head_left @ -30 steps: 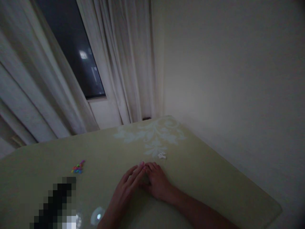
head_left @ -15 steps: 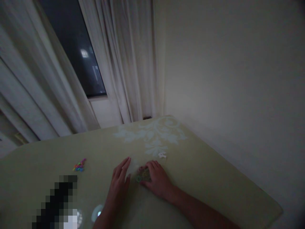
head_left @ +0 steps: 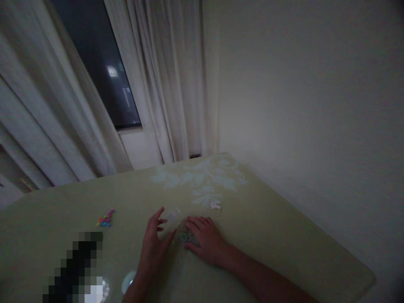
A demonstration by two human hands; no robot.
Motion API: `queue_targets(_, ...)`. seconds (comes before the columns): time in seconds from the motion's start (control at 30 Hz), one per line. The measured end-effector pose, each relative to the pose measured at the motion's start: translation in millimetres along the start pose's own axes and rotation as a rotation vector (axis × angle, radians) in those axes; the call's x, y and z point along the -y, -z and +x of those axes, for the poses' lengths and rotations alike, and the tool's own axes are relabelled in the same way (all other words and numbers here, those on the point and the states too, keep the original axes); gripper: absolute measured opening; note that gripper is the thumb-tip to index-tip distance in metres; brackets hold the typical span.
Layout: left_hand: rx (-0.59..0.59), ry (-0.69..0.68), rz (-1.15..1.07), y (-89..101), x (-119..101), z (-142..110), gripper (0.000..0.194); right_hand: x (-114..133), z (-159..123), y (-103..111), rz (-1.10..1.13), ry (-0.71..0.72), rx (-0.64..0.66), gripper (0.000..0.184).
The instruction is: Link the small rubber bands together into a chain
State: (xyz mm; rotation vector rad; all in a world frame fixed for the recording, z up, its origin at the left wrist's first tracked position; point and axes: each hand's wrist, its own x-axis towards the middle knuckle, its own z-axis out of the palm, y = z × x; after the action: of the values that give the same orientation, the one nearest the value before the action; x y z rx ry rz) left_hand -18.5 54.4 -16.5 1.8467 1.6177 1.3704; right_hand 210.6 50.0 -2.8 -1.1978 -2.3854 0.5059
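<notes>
Both hands rest on a pale green table (head_left: 277,235) in dim light. My left hand (head_left: 155,246) lies with fingers spread, its fingertips touching a small clear plastic bag (head_left: 172,219). My right hand (head_left: 204,240) lies flat with fingers stretched out, pressing on a small pile of pale loops (head_left: 186,236), possibly rubber bands, that peeks out at its left edge. A tiny white piece (head_left: 215,205) lies just beyond the right hand's fingertips.
A little heap of bright coloured bits (head_left: 105,219) sits to the left. A blurred-out dark object (head_left: 74,269) and a round shiny spot (head_left: 128,283) are near the front edge. Curtains (head_left: 164,84), a dark window and a bare wall stand behind the table.
The hands were together at first. The left hand has slid left and spread its fingers, uncovering the clear bag; the right hand has flattened over the small pile.
</notes>
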Motion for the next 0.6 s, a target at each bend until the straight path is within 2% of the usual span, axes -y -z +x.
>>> queue_targets(0.13,0.026,0.127,-0.051,3.4,2.2,1.2,0.074,1.0,-1.4,3.3,-0.015,0.079,0.065,0.062)
queue_targets(0.27,-0.007,0.227,-0.101,6.2,7.7,2.4,0.075,2.4,-3.2,6.7,-0.011,0.088,0.067,0.057)
queue_targets(0.47,-0.025,0.295,-0.120,7.7,11.2,3.7,0.076,4.8,-4.4,13.9,-0.031,0.192,0.146,0.052)
queue_targets(0.6,0.004,0.344,-0.155,7.8,12.4,3.2,0.083,4.1,-3.7,12.2,-0.037,0.175,0.110,0.053)
